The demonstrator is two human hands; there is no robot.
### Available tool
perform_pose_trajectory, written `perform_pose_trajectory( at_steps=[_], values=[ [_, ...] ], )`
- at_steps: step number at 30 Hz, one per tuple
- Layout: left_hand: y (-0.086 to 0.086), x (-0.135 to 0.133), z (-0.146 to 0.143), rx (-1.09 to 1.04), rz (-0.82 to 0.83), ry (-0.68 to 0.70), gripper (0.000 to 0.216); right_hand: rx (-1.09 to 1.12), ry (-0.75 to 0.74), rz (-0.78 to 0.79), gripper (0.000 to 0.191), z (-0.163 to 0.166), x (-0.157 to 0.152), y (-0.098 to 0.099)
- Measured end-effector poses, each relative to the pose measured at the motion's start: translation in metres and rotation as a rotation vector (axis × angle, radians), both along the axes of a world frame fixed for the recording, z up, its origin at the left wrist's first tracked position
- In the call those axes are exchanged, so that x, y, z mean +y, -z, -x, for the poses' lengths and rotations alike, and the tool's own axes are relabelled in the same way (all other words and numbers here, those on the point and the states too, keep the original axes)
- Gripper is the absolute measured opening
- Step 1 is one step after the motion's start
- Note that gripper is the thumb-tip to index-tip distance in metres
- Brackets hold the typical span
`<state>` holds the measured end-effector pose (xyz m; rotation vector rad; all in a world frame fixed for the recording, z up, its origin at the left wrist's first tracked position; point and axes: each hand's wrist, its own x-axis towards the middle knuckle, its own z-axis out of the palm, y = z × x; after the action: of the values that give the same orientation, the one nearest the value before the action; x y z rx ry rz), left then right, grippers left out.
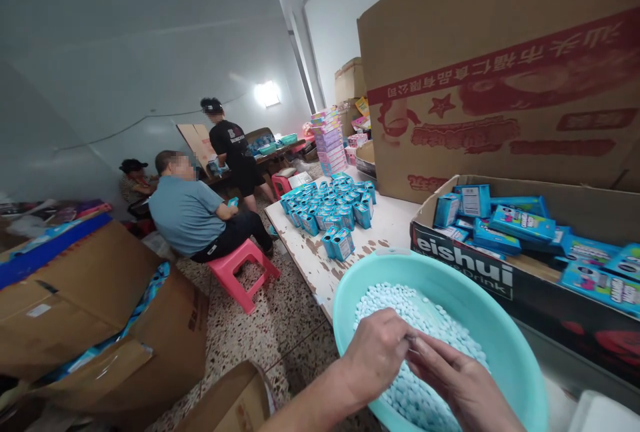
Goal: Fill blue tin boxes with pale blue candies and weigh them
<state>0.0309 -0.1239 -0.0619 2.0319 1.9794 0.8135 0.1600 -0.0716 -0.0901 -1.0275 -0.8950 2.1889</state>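
Observation:
My left hand [377,352] and my right hand [453,375] meet above a turquoise basin [520,359]. Inside the basin lies a heap of small pale blue-white candies [400,302]. The left fingers are curled closed, and their tips press against those of the right hand. Something small seems pinched where they meet, but I cannot make it out. Just beyond the basin stand two small blue boxes [343,244], upright with dark openings on top. Behind them a cluster of similar blue boxes [325,209] covers part of the white table [295,242].
An open carton [460,262] with blue boxes sits right of the basin, before a large brown carton [500,105]. Pink and purple boxes [327,142] are stacked behind. A seated person [187,212], a standing person [230,145] and cartons [170,332] are on the left.

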Motion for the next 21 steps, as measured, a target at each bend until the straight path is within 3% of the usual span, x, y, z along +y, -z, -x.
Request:
perform_pose_trajectory(
  at_steps=[7, 11, 16, 21],
  values=[
    [-0.001, -0.004, -0.004, -0.061, 0.003, 0.022, 0.026, -0.04, 0.006, -0.039, 0.046, 0.002, 0.004, 0.005],
    [-0.007, -0.007, -0.005, -0.176, 0.001, 0.027, 0.025, -0.009, -0.072, -0.01, 0.044, -0.001, 0.011, 0.011],
    [-0.008, -0.011, -0.007, -0.341, -0.048, -0.063, 0.02, -0.015, -0.101, -0.053, 0.04, -0.002, 0.013, 0.012],
    [-0.003, -0.011, -0.005, -0.413, -0.093, -0.169, 0.013, -0.048, -0.036, -0.056, 0.039, 0.0, 0.011, 0.003]
  ],
)
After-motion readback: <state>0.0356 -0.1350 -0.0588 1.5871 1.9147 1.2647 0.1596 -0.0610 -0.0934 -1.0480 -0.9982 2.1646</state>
